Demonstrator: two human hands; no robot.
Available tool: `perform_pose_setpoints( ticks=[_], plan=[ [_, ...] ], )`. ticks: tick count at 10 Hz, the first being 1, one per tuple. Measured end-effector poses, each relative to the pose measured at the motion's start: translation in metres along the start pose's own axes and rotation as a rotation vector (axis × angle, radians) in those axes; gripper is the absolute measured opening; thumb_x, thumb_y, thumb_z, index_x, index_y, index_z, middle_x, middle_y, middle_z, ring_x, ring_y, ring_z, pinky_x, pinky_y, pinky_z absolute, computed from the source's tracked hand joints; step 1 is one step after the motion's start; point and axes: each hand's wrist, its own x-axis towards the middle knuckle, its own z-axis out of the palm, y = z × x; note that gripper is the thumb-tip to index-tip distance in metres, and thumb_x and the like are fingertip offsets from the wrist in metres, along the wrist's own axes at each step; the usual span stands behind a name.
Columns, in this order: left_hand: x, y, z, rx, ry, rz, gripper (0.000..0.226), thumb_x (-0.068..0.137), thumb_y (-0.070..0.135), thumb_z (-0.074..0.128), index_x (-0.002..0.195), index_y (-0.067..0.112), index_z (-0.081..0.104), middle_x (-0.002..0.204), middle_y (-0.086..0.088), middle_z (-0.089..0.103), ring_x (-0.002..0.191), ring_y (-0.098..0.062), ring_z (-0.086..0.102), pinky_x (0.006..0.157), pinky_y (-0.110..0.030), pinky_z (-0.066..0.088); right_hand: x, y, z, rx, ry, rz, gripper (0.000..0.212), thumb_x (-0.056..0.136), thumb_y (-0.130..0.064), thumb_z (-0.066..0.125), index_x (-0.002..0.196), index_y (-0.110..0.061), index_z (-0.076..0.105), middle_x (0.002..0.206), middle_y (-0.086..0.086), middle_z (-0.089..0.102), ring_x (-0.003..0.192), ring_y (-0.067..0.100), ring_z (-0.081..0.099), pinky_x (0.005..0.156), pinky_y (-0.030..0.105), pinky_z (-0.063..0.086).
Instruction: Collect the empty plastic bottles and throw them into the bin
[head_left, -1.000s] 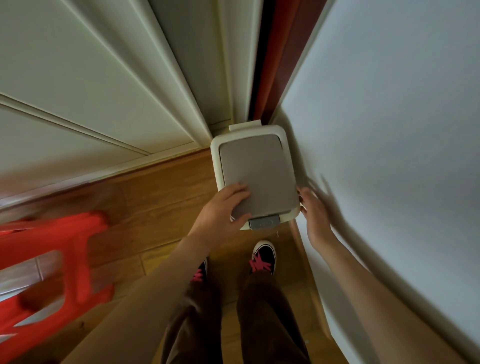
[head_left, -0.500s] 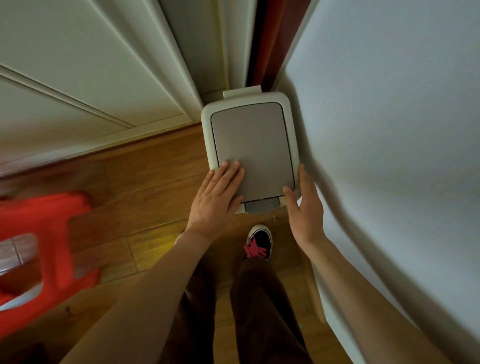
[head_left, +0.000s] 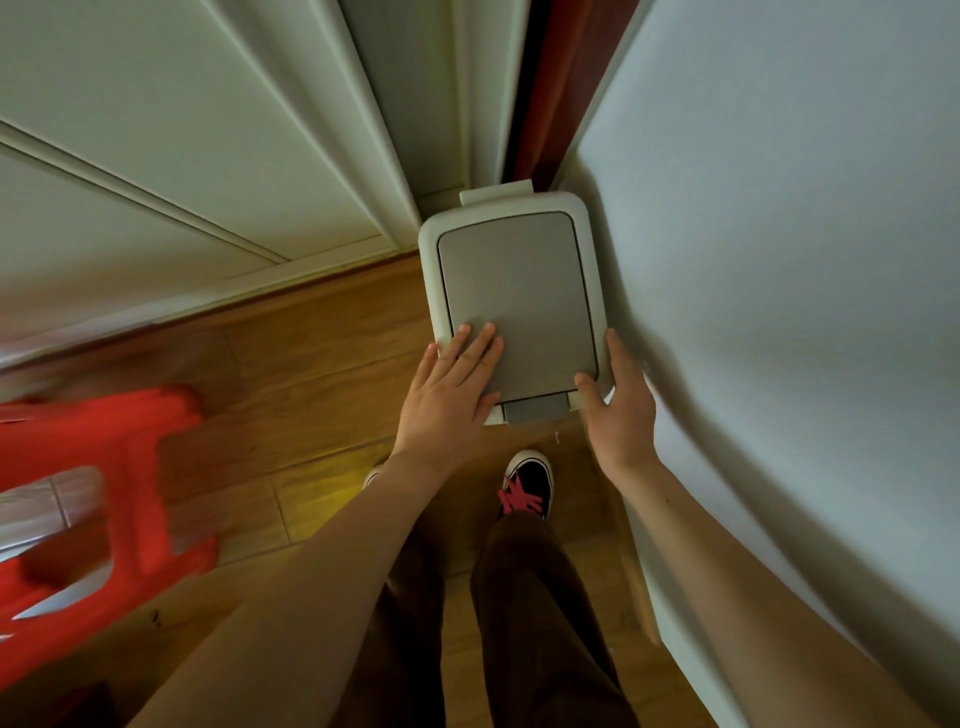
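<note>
The white bin (head_left: 428, 270) stood in the floor corner, grey lid (head_left: 519, 296) down, the left hand (head_left: 447, 400) flat on it, the right hand (head_left: 621, 410) open against its side, no bottles visible; pressing evenly near the front catch (head_left: 535, 408) looked wisest.
</note>
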Motion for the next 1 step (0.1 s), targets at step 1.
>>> perform_pose_setpoints(
  ticks=[1],
  plan=[
    [-0.0051, 0.0087, -0.0268, -0.17, -0.031, -0.048, 0.056, 0.099, 0.026, 0.049, 0.151, 0.02, 0.029, 0.16, 0.001, 0.027, 0.149, -0.019, 0.02, 0.121, -0.038, 0.019, -0.0108, -0.0185, -0.0123, -0.049, 0.021, -0.047, 0.052, 0.1, -0.022, 0.05, 0.15, -0.016, 0.033, 0.154, 0.003, 0.039, 0.143, 0.019, 0.034, 0.113, 0.026, 0.025]
  ],
)
